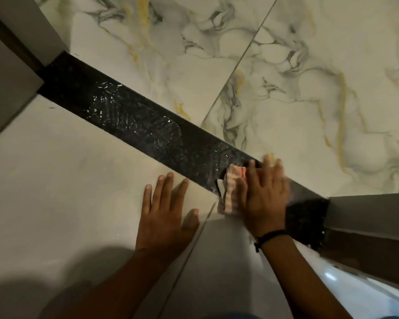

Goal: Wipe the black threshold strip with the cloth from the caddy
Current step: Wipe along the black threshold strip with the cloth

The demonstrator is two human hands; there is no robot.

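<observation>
The black threshold strip (134, 118) runs diagonally across the floor from the upper left door frame to the lower right one, with whitish wet streaks along its middle. A red-and-white checked cloth (232, 189) lies on the strip's lower right part, spilling onto the plain tile. My right hand (263, 196) presses flat on the cloth, blurred, fingers spread toward the marble side. My left hand (166, 210) rests flat on the plain tile just short of the strip, fingers apart and holding nothing. The caddy is not in view.
Marble-patterned tiles (286, 65) with grey and gold veins lie beyond the strip. Plain beige tiles (55, 180) lie on the near side. Grey door frames stand at the left (12, 72) and at the right (366, 217). A black band circles my right wrist.
</observation>
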